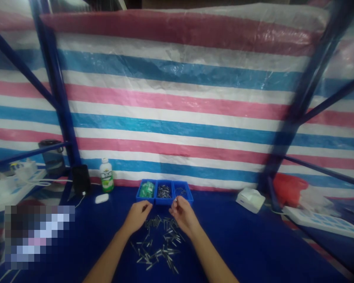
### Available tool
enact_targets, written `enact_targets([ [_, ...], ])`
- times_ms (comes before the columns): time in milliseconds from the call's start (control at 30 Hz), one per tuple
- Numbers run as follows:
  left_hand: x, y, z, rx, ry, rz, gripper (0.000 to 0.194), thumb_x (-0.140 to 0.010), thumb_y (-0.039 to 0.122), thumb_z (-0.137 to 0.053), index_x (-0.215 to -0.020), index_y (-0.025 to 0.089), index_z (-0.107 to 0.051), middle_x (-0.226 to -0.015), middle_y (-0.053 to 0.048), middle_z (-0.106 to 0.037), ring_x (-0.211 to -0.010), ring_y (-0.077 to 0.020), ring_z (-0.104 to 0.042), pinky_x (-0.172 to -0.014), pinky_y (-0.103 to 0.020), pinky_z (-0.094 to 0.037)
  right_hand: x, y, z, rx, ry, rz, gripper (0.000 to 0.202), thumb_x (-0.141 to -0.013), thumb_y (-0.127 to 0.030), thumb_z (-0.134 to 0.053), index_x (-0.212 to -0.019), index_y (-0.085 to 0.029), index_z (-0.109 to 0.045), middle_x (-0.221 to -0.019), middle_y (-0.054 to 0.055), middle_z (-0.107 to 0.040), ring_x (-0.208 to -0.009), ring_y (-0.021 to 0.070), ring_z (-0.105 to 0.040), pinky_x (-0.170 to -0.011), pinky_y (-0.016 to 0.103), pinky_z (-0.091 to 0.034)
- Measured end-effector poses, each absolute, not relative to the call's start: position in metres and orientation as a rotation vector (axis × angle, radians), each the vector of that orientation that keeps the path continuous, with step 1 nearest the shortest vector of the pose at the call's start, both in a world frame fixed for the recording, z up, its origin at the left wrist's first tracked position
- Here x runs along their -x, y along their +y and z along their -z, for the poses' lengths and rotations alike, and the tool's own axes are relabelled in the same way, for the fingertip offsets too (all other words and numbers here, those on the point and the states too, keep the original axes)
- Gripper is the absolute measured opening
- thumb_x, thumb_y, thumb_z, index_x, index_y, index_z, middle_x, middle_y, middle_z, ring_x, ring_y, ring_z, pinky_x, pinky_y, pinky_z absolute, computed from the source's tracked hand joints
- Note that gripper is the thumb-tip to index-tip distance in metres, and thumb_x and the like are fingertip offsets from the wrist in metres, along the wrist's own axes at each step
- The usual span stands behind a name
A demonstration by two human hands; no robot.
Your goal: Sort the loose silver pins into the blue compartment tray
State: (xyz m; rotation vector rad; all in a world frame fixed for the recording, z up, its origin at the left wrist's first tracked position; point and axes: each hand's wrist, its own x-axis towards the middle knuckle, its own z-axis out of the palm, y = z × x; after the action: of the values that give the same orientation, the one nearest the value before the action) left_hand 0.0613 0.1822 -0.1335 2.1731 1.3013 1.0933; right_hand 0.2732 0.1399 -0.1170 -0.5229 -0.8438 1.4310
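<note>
Three blue bins stand side by side at the back of the blue tabletop. The left bin (141, 199) holds green pieces, the middle bin (164, 201) many small metal parts, and the right bin (188, 192) a few thin ones. In front of the left bin is my left hand (139, 215), its fingers curled together; whatever they hold, if anything, is hidden. My right hand (181, 212) is pinched at the right bin's front edge, with a tiny pale item at the fingertips, too small to name. Scattered metal pins (165, 251) lie between and below my hands.
A white bottle (107, 177), a white case (102, 198) and a black device (81, 179) are at the left. Rightward are a tissue pack (250, 199), a red bag (289, 189) and a power strip (324, 223). Blue frame posts flank the striped sheet (177, 94).
</note>
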Motion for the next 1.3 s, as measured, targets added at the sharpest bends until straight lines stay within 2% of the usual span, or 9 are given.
enact_targets([
  [233,-0.058,0.179,0.135,-2.173,1.328,-1.084,0.037,-0.089,0.044,-0.046,-0.073,0.018,-0.068,-0.063,0.001,-0.063,-0.06,-0.015,-0.053,-0.061,-0.025,-0.037,-0.275,0.141,0.123,0.573,-0.81,-1.589,0.037,-0.078,-0.038,-0.071,-0.057,-0.019,-0.046,-0.046,-0.009,-0.031,-0.042,0.0069,-0.029,-0.049,0.023,-0.034],
  [333,-0.057,0.184,0.139,-2.188,1.355,-1.098,0.038,-0.09,0.044,-0.045,-0.07,0.018,-0.065,-0.062,0.001,-0.06,-0.059,-0.0142,-0.052,-0.061,-0.024,-0.036,-0.275,0.147,0.124,0.692,-0.762,-1.553,0.03,-0.077,-0.044,-0.071,-0.075,-0.018,-0.059,-0.053,-0.007,-0.047,-0.04,0.0061,-0.035,-0.046,0.022,-0.033],
  [400,-0.056,0.187,0.14,-2.202,1.365,-1.104,0.038,-0.091,0.042,-0.044,-0.069,0.019,-0.064,-0.062,0.002,-0.06,-0.059,-0.0138,-0.052,-0.06,-0.024,-0.035,-0.275,0.149,0.124,0.753,-0.781,-1.518,0.039,-0.075,-0.049,-0.072,-0.1,-0.02,-0.062,-0.069,-0.003,-0.06,-0.045,0.007,-0.045,-0.048,0.022,-0.035],
  [467,-0.056,0.187,0.139,-2.213,1.36,-1.097,0.037,-0.091,0.041,-0.044,-0.07,0.019,-0.064,-0.063,0.002,-0.061,-0.06,-0.0138,-0.053,-0.061,-0.024,-0.035,-0.274,0.149,0.124,0.817,-0.89,-1.461,0.048,-0.075,-0.05,-0.071,-0.112,-0.022,-0.059,-0.079,0.0,-0.064,-0.049,0.0088,-0.05,-0.05,0.022,-0.036],
  [633,-0.056,0.184,0.135,-2.216,1.341,-1.068,0.035,-0.091,0.039,-0.045,-0.074,0.019,-0.067,-0.067,0.0,-0.065,-0.063,-0.015,-0.056,-0.062,-0.024,-0.036,-0.26,0.134,0.125,0.967,-1.566,-1.057,0.027,-0.08,-0.038,-0.068,-0.101,-0.021,-0.067,-0.073,-0.001,-0.062,-0.06,0.013,-0.052,-0.062,0.027,-0.041],
  [700,-0.056,0.182,0.135,-2.208,1.34,-1.07,0.034,-0.091,0.039,-0.045,-0.076,0.019,-0.067,-0.069,0.0,-0.067,-0.065,-0.0154,-0.057,-0.063,-0.024,-0.037,-0.253,0.124,0.125,0.96,-1.885,-0.871,0.016,-0.083,-0.03,-0.065,-0.097,-0.024,-0.07,-0.08,0.0,-0.065,-0.072,0.0151,-0.054,-0.075,0.031,-0.042],
  [800,-0.056,0.181,0.136,-2.203,1.35,-1.067,0.033,-0.091,0.039,-0.045,-0.076,0.019,-0.068,-0.069,0.0,-0.067,-0.065,-0.0152,-0.057,-0.064,-0.024,-0.038,-0.243,0.112,0.126,0.944,-2.22,-0.636,0.015,-0.087,-0.024,-0.062,-0.096,-0.029,-0.073,-0.093,0.001,-0.066,-0.09,0.0179,-0.053,-0.088,0.035,-0.036],
  [967,-0.058,0.183,0.138,-2.21,1.385,-1.041,0.035,-0.091,0.039,-0.045,-0.073,0.019,-0.067,-0.066,0.001,-0.065,-0.061,-0.0141,-0.055,-0.061,-0.024,-0.037,-0.235,0.11,0.129,1.002,-2.447,-0.462,0.014,-0.089,-0.03,-0.062,-0.096,-0.035,-0.073,-0.1,0.0,-0.061,-0.099,0.0199,-0.045,-0.086,0.037,-0.033],
  [1300,-0.058,0.178,0.135,-2.192,1.371,-0.992,0.035,-0.09,0.04,-0.044,-0.078,0.019,-0.069,-0.07,-0.001,-0.067,-0.064,-0.0154,-0.057,-0.064,-0.025,-0.039,-0.232,0.108,0.129,1.042,-2.48,-0.36,0.009,-0.086,-0.034,-0.066,-0.087,-0.028,-0.072,-0.103,0.0,-0.059,-0.1,0.0209,-0.041,-0.083,0.036,-0.032],
])
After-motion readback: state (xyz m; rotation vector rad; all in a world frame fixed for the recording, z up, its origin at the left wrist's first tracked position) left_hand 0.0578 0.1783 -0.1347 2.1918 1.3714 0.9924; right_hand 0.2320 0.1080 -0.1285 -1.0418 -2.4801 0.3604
